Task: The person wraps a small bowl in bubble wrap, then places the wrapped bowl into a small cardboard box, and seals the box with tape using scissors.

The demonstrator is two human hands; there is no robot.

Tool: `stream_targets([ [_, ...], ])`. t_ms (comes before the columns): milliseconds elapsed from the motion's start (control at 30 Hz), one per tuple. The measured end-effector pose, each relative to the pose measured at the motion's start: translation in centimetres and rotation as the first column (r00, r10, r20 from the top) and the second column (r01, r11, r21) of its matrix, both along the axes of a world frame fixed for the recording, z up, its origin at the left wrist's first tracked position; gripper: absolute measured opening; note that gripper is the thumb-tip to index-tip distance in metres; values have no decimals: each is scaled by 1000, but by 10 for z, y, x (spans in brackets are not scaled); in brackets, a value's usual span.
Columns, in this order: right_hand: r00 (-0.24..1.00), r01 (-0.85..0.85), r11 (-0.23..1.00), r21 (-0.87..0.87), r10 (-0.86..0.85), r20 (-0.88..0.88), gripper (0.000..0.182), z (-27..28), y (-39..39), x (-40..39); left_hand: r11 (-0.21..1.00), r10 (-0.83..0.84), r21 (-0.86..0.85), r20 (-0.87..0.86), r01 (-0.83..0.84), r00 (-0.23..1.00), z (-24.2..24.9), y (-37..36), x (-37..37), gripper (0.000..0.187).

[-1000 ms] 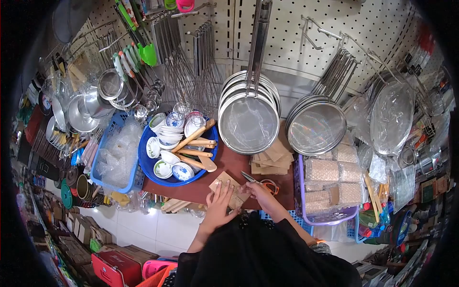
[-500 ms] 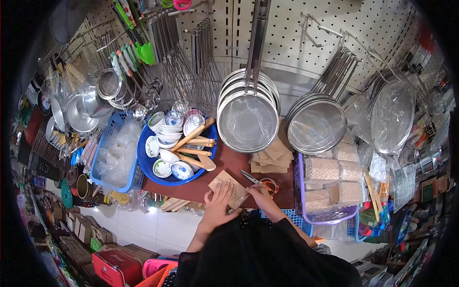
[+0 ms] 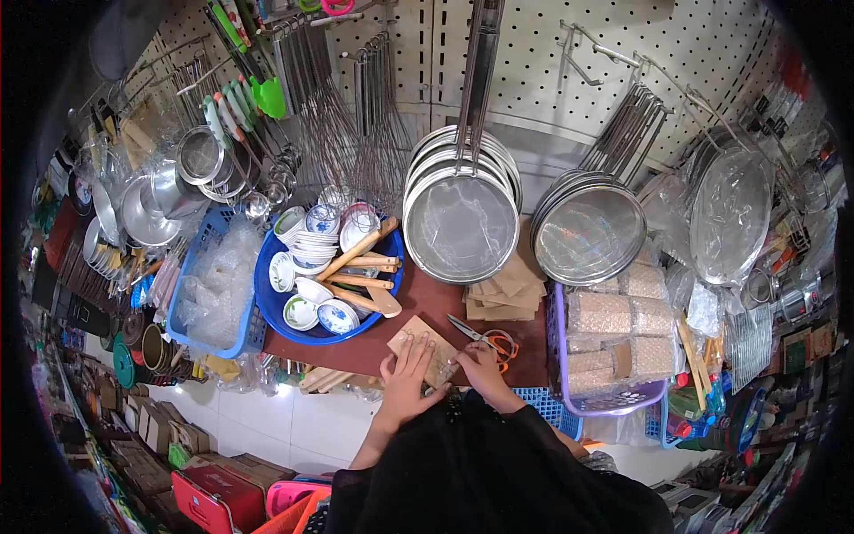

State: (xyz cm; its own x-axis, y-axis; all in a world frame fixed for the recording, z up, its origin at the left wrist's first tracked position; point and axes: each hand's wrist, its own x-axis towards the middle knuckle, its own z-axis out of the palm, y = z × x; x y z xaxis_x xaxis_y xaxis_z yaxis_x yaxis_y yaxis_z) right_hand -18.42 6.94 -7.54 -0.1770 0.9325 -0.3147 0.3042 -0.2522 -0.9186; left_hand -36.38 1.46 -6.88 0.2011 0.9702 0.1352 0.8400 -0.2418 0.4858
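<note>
A person's left hand [image 3: 405, 378] lies flat, fingers spread, on a small brown packet [image 3: 425, 347] at the near edge of a dark red shelf [image 3: 427, 303] in a crowded kitchenware stall, while the right hand [image 3: 480, 365] curls loosely at the packet's right end, fingertips touching it; whether it grips anything cannot be made out. Orange-handled scissors [image 3: 485, 338] lie on the shelf just beyond that hand, touching nothing held. The packet looks to be in the middle of being wrapped or sealed, and doing that neatly probably calls for the flat hand to keep it pinned while the other works only the loose end, clear of the blades. Behind, a stack of brown paper pieces [image 3: 503, 294] rests below hanging wire strainers [image 3: 461, 218]. To the left, a round blue basin [image 3: 329, 285] holds small blue-and-white bowls and saucers with several wooden spoons [image 3: 360, 267] laid across them; beside it a blue crate [image 3: 213, 294] is filled with clear bubble wrap. To the right, a purple basket [image 3: 605, 405] carries bundles wrapped in clear plastic, their contents too small to identify.
</note>
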Motion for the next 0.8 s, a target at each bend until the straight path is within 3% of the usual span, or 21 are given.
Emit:
stream_targets([
  [100, 977, -27, 978, 206, -18, 212, 25, -12, -3, 1, 1000, 6, -2, 17, -6, 1000, 0, 0, 1, 83],
  [200, 948, -61, 981, 184, 0, 318, 32, -9, -5, 1, 1000, 1, 2, 22, -1, 1000, 2, 0, 0, 84],
  [800, 894, -117, 954, 278, -21, 447, 24, 22, -15, -4, 1000, -11, 10, 15, 11, 1000, 1, 1, -1, 85],
])
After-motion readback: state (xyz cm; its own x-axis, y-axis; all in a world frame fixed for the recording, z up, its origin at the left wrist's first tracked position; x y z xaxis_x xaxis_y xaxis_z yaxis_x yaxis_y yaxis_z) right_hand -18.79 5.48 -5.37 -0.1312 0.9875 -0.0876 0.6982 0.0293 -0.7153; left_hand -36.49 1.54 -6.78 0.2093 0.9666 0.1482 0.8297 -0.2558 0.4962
